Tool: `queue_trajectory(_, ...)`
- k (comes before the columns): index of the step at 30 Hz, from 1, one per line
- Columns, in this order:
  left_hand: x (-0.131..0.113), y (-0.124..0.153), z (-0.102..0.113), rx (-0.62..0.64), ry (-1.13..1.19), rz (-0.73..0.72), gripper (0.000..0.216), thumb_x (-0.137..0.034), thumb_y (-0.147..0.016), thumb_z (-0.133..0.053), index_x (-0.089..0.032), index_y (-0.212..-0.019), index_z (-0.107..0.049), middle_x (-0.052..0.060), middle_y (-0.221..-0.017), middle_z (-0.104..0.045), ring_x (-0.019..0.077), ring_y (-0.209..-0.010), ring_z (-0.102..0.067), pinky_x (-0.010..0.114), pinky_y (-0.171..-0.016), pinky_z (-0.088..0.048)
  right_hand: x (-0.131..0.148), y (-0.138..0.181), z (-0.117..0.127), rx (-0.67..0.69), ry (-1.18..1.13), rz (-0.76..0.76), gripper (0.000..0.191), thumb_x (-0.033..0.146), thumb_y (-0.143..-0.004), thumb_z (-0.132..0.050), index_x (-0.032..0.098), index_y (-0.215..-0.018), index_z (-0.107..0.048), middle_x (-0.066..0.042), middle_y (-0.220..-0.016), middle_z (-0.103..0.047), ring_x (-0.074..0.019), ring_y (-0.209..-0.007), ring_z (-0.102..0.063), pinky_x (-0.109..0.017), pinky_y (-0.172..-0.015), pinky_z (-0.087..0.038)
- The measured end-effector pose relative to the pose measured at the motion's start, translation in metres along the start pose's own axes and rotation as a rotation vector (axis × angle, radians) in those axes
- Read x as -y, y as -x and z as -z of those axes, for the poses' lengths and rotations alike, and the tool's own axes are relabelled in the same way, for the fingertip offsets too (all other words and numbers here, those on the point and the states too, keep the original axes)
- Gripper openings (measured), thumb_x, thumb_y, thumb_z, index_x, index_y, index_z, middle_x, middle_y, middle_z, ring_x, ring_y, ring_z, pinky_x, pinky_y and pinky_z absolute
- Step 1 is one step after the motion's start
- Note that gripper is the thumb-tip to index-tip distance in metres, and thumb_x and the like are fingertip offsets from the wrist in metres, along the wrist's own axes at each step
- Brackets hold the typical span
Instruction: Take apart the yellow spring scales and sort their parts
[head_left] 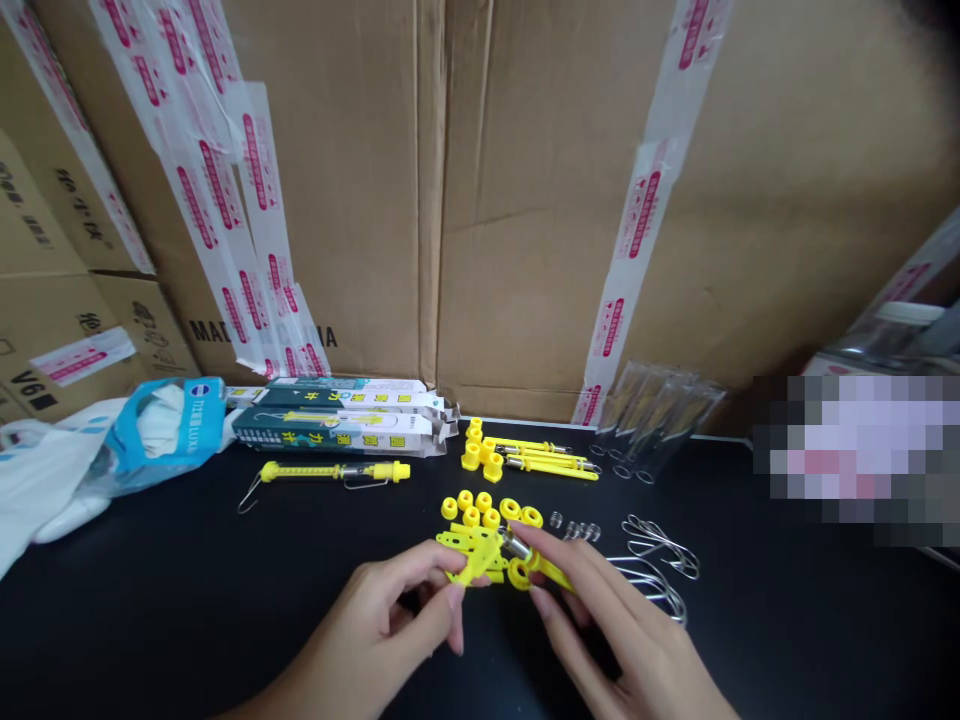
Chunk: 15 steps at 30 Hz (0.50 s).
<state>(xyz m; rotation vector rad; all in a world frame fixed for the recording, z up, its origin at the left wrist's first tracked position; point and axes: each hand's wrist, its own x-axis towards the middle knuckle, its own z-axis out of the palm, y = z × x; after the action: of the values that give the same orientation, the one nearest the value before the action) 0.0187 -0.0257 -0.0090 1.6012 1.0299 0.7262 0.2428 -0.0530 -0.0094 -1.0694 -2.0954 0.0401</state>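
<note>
My left hand [405, 605] pinches a yellow plastic piece [481, 562] between thumb and fingertips. In my right hand [600, 615] is a yellow rod with a silver spring section [516, 545]; its spring end meets or nearly meets the left piece, and I cannot tell whether they are joined. Flat yellow strips [457, 540] lie partly hidden just behind my left fingers. Beyond them are several small yellow caps [484, 503] and yellow rings [532, 517]. Small coil springs [582, 530] and bent wire hooks [660, 548] lie beyond and beside my right hand.
A whole spring scale [330, 472] with a hook lies at left, before printed boxes [330, 432]. Further back are yellow rods [551, 463], hex-ended caps [492, 466] and clear tubes [649, 420]. Large cardboard [525, 200] closes off the rear; a blue-white packet [165, 425] sits far left.
</note>
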Motion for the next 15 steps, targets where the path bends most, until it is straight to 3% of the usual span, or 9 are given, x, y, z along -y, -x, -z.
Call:
queue_trajectory(10, -0.0057, -0.0001, 0.0012, 0.035, 0.061, 0.055, 0.033, -0.052, -0.089, -0.059, -0.020, -0.084, -0.060, -0.003, -0.067, -0.060, 0.0081, -0.048, -0.040, 0.017, -0.038, -0.028, -0.0008, 0.0062, -0.0031, 0.130, -0.038, -0.010, 0.031, 0.025, -0.100, -0.053, 0.027, -0.130, -0.050, -0.004, -0.108, -0.073, -0.0158, -0.095, -0.074, -0.021, -0.082, -0.060)
queue_trajectory(15, -0.0068, 0.0011, 0.0015, 0.076, 0.088, 0.071, 0.031, -0.047, -0.090, -0.059, -0.019, -0.101, -0.065, -0.001, -0.067, -0.064, 0.0107, -0.052, -0.046, 0.019, -0.045, -0.035, -0.0006, 0.0062, -0.0036, 0.161, -0.033, 0.011, 0.034, 0.019, -0.101, -0.049, 0.024, -0.135, -0.049, -0.004, -0.100, -0.074, -0.0163, -0.087, -0.076, -0.023, -0.080, -0.062)
